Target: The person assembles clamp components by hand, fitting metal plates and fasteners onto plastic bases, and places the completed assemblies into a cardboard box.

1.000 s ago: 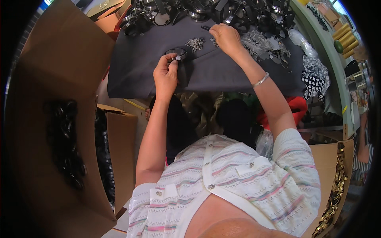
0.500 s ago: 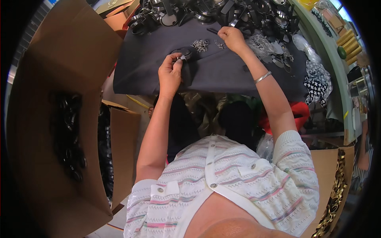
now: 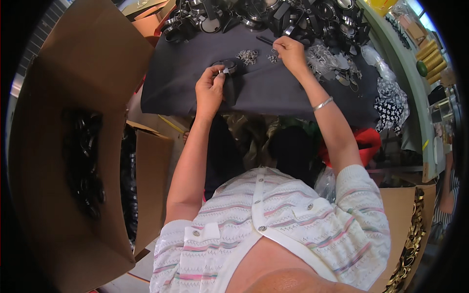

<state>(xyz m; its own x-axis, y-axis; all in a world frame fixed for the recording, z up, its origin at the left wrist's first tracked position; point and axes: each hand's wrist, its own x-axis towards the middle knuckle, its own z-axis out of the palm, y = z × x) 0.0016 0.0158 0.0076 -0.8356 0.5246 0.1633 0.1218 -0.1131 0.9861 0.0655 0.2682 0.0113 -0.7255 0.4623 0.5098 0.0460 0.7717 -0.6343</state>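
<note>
My left hand [image 3: 210,92] is closed at the left of the dark cloth [image 3: 171,88], thumb and fingers pinching a round, black-strapped watch [image 3: 228,66]. A small pale bit shows at the fingertips, and the strap hangs below them. Farther right, my right hand [image 3: 291,54] is closed around a thin black pen-like tool [image 3: 264,39] whose end points left. Between the hands lies a small heap of silvery metal parts [image 3: 247,57]. A few more loose metal parts [image 3: 272,58] lie just below the right fingers.
A pile of black-strapped watches [image 3: 254,17] covers the far side. Right of my right hand are clear bags with metal pieces [image 3: 327,61] and a patterned cloth [image 3: 391,107]. Cardboard boxes [image 3: 102,39] with dark items stand at left; another box [image 3: 391,205] holds gold-coloured items.
My right hand has shifted slightly right and down, with the black tool still in its fingers. My left hand and the watch have hardly moved.
</note>
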